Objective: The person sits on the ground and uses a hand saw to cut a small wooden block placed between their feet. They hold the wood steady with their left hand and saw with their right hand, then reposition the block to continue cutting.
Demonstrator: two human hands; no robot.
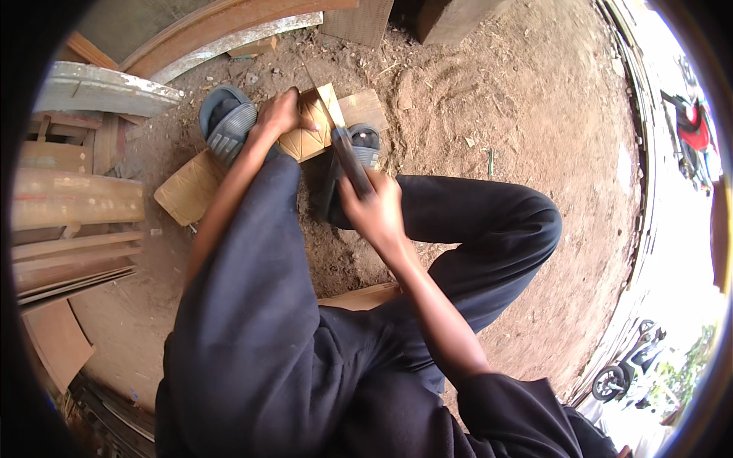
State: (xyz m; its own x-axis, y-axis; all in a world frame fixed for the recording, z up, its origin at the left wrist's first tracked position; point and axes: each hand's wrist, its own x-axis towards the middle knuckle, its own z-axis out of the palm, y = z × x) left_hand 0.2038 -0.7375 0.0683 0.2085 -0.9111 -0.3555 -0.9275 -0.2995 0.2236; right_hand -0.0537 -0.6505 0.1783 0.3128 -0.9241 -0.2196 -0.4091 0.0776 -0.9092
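Note:
My right hand (374,206) is closed round the dark handle of a hand saw (330,107). The blade tapers away from me and lies across a wooden block (301,143) with pencilled slanting lines. Its teeth are too small to make out. My left hand (281,113) grips the block just left of the blade, fingers partly hidden. Beneath the block's right side, a flat board (365,108) rests on the ground. My feet, in grey slide sandals (229,122), stand on either side of the block.
Another lined wooden block (189,187) lies by my left forearm. Stacked boards (76,200) and a painted curved beam (111,90) stand at the left. A heavy timber (454,19) sits at the far side. Dirt ground (527,130) stretches right, toward a parked motorbike (622,370).

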